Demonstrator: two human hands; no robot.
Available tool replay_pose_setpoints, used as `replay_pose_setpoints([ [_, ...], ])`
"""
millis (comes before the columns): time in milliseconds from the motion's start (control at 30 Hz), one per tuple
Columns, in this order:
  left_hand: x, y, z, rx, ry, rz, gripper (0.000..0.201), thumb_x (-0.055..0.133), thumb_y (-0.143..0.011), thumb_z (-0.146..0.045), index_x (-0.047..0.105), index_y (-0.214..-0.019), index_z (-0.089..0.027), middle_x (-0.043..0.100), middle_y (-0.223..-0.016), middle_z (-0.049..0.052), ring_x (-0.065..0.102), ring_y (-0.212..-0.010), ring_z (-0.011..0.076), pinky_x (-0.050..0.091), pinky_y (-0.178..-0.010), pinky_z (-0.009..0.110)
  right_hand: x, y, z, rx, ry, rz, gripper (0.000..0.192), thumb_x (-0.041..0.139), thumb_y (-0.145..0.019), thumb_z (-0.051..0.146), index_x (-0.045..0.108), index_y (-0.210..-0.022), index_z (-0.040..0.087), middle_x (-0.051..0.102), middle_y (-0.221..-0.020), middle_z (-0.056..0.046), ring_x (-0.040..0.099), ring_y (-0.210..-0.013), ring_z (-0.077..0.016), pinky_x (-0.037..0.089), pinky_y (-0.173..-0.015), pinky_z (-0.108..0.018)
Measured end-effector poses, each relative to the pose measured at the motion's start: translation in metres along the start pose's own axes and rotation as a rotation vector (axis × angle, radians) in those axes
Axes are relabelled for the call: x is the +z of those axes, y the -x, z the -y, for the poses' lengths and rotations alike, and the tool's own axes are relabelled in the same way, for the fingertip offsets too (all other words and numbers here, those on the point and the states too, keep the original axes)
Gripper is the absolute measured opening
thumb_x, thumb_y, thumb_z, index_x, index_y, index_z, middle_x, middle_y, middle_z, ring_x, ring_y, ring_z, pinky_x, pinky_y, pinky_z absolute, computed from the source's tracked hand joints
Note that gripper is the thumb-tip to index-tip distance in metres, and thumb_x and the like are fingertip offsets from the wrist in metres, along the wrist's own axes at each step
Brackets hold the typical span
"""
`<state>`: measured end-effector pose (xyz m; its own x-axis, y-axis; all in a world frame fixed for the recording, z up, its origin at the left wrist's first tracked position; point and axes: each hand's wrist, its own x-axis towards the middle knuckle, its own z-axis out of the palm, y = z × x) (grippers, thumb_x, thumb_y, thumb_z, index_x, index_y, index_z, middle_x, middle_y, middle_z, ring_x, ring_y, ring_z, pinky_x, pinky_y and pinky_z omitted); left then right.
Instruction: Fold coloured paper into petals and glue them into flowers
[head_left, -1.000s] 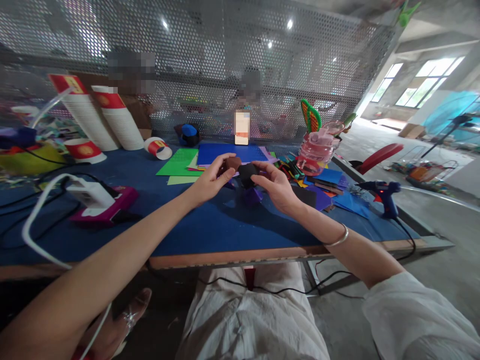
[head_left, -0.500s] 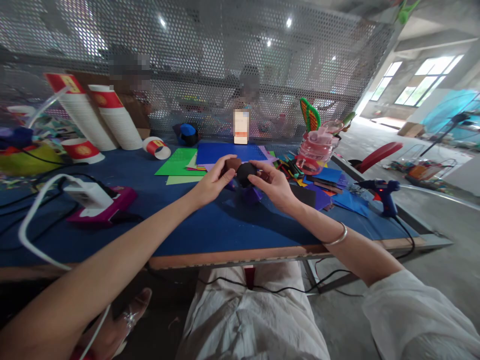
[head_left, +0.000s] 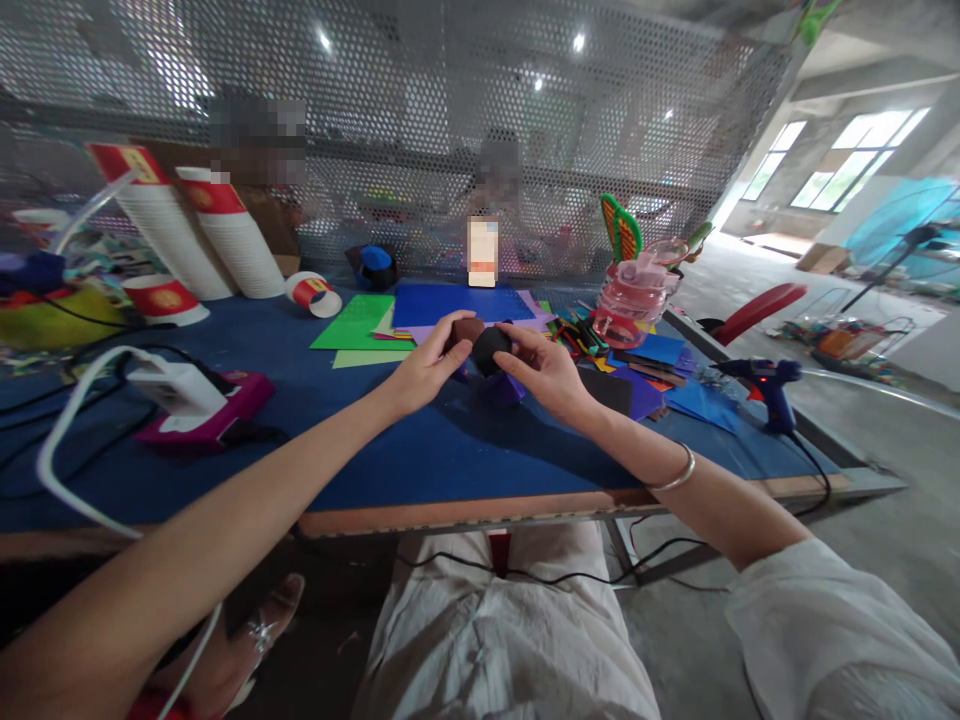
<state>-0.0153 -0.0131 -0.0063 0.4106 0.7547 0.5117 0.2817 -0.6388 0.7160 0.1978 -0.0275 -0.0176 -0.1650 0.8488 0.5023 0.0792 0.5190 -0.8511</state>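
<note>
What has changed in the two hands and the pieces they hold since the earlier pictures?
The left hand and right hand have drawn together, so the brown piece now meets the black piece. Both grips, the glue gun and paper cups are unchanged.

A: Cup stacks stand far left on the counter, charger before them.

B: Paper sheets lie centre, jar right, glue gun at the right edge.

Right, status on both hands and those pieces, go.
Left hand pinches the brown piece. Right hand grips the black piece. Pieces touching, held above the blue table. Purple scrap beneath.
</note>
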Motion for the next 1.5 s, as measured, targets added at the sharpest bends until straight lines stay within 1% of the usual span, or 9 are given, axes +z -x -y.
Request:
replay_pose_setpoints([
  [367,0.003,0.002,0.001,0.024,-0.038,-0.029,0.054,0.05,-0.099,-0.056,0.049,-0.143,-0.024,0.057,-0.146,0.012,0.051,-0.138,0.0308,0.036,-0.122,0.047,0.0,0.002,0.001,-0.033,0.09,0.004,0.045,0.075,-0.081,0.045,0.075,-0.123,0.026,0.069,-0.114,-0.006,0.062,-0.112,-0.0235,0.046,-0.108,-0.044],
  [700,0.003,0.001,-0.01,0.022,-0.015,-0.006,0.052,0.049,-0.1,-0.051,0.049,-0.145,-0.025,0.057,-0.148,0.01,0.049,-0.141,0.0311,0.034,-0.124,0.048,0.003,0.0,0.001,-0.027,0.07,-0.002,0.051,0.078,-0.078,0.046,0.072,-0.123,0.024,0.068,-0.115,-0.006,0.062,-0.098,-0.0209,0.052,-0.099,-0.041],
  [867,-0.001,-0.001,-0.017,0.003,-0.007,0.0,0.062,0.052,-0.099,-0.054,0.044,-0.151,-0.023,0.048,-0.158,0.01,0.039,-0.149,0.0325,0.03,-0.126,0.048,0.006,0.001,0.005,-0.03,-0.02,0.012,0.056,0.079,-0.077,0.046,0.067,-0.128,0.026,0.065,-0.118,-0.007,0.063,-0.096,-0.0192,0.057,-0.092,-0.038],
  [1000,-0.002,-0.003,-0.017,-0.228,0.28,-0.102,0.062,0.052,-0.097,-0.059,0.044,-0.151,-0.029,0.049,-0.156,0.011,0.05,-0.14,0.0328,0.05,-0.109,0.051,0.004,0.005,0.012,-0.216,0.182,0.003,0.047,0.077,-0.082,0.037,0.066,-0.127,0.027,0.06,-0.13,-0.01,0.063,-0.11,-0.0232,0.058,-0.095,-0.041],
  [1067,-0.004,-0.004,-0.017,-0.363,0.426,-0.164,0.059,0.054,-0.095,-0.061,0.05,-0.144,-0.029,0.056,-0.149,0.012,0.059,-0.131,0.0318,0.057,-0.098,0.049,0.002,0.008,0.015,-0.371,0.338,0.015,0.044,0.073,-0.085,0.03,0.065,-0.128,0.027,0.059,-0.132,-0.011,0.06,-0.12,-0.026,0.056,-0.101,-0.044],
  [1133,-0.007,-0.004,-0.018,-0.437,0.523,-0.155,0.054,0.058,-0.092,-0.062,0.057,-0.134,-0.027,0.063,-0.137,0.011,0.064,-0.12,0.0302,0.061,-0.091,0.047,0.001,0.01,0.018,-0.509,0.461,0.042,0.041,0.068,-0.089,0.024,0.064,-0.131,0.027,0.059,-0.132,-0.012,0.057,-0.126,-0.0272,0.052,-0.108,-0.048],
  [1233,-0.008,-0.002,-0.022,-0.438,0.611,-0.055,0.052,0.066,-0.089,-0.059,0.058,-0.131,-0.028,0.066,-0.125,0.008,0.067,-0.108,0.0269,0.063,-0.085,0.045,0.001,0.012,0.019,-0.608,0.563,0.091,0.038,0.061,-0.095,0.021,0.062,-0.133,0.026,0.06,-0.132,-0.013,0.056,-0.129,-0.0273,0.049,-0.113,-0.05],
  [1333,-0.006,0.0,-0.026,-0.375,0.64,0.025,0.062,0.077,-0.084,-0.046,0.053,-0.14,-0.033,0.063,-0.133,0.006,0.067,-0.111,0.0261,0.063,-0.087,0.043,0.002,0.012,0.016,-0.619,0.609,0.123,0.035,0.059,-0.097,0.023,0.061,-0.132,0.026,0.06,-0.132,-0.013,0.057,-0.13,-0.0275,0.048,-0.114,-0.05],
  [1500,-0.004,0.001,-0.024,-0.333,0.63,0.053,0.068,0.083,-0.077,-0.038,0.057,-0.139,-0.033,0.064,-0.133,0.006,0.066,-0.115,0.028,0.061,-0.086,0.039,0.002,0.014,0.017,-0.657,0.618,0.178,0.038,0.063,-0.097,0.029,0.059,-0.135,0.024,0.061,-0.132,-0.014,0.059,-0.128,-0.0264,0.052,-0.11,-0.046],
])
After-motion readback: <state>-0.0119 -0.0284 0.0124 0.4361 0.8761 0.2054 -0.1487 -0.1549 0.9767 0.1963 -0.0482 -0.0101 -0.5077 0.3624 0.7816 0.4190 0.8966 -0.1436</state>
